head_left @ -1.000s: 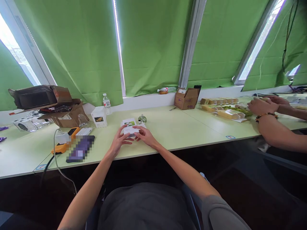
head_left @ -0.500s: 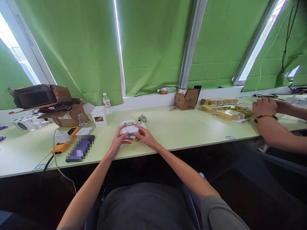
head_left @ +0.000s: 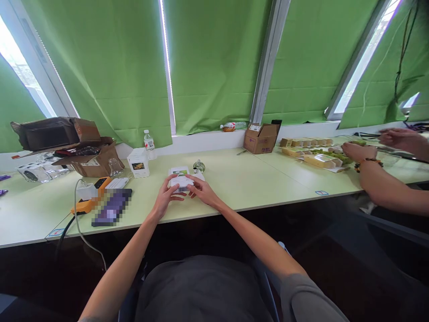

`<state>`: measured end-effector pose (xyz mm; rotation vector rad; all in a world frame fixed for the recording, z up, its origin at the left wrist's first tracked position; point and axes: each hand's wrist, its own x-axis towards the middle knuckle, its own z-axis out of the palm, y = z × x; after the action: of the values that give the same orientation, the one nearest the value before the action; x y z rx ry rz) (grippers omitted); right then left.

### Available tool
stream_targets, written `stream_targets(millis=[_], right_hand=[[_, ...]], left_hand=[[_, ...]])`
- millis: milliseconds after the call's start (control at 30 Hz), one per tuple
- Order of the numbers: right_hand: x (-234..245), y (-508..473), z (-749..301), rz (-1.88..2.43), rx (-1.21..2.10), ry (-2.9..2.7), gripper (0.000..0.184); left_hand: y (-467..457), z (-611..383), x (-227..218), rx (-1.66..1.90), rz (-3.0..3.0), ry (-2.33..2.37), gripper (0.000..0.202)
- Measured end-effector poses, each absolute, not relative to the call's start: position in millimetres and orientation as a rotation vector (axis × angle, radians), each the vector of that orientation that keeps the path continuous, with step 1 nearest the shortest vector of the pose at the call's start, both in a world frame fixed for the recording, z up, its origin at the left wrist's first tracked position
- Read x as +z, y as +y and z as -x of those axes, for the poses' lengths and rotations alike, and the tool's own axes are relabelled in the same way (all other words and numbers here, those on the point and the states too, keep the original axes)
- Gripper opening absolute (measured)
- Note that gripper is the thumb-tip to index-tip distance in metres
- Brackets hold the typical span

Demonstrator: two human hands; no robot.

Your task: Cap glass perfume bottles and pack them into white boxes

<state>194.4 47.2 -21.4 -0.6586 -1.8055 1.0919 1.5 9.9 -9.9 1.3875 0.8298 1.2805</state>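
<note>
Between my two hands a small white carton (head_left: 182,180) with a green picture and a barcode lies on the pale table (head_left: 231,179). My left hand (head_left: 165,193) grips its left side, thumb near the barcode and fingers along the edge. On the other side, my right hand (head_left: 201,190) holds the right edge in the same way. Just behind the carton stands a small round glass ornament (head_left: 199,166) with green inside. White material shows under my right fingers, but I cannot tell what it is.
A white box (head_left: 138,163), a water bottle (head_left: 149,141), a pixelated phone (head_left: 112,207) and an orange power strip (head_left: 97,192) are on the left. Brown cartons (head_left: 94,161) stand behind them. Rightward are a cardboard box (head_left: 260,138), yellow packages (head_left: 321,160) and a co-worker's hands (head_left: 357,152).
My hands and the white carton stay almost still. At the right, the co-worker's hands have moved apart, one shifting left toward the green material and the other right.
</note>
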Motion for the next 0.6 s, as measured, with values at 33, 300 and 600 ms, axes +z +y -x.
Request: stream_targets(millis=[33, 300, 600], right_hand=[[-21.2, 47.1, -194.3, 0.662, 1.095, -1.803, 0.058], [-21.6, 46.2, -194.2, 0.659, 1.112, -1.803, 0.058], [-23.0, 48.1, -194.3, 0.656, 1.133, -1.794, 0.055]], left_hand=[[9.8, -1.5, -9.9, 1.280, -1.389, 0.830, 0.059], [6.5, -4.1, -9.3, 1.299, -1.388, 0.817, 0.062], [1.0, -9.0, -5.5, 1.323, -1.373, 0.833, 0.064]])
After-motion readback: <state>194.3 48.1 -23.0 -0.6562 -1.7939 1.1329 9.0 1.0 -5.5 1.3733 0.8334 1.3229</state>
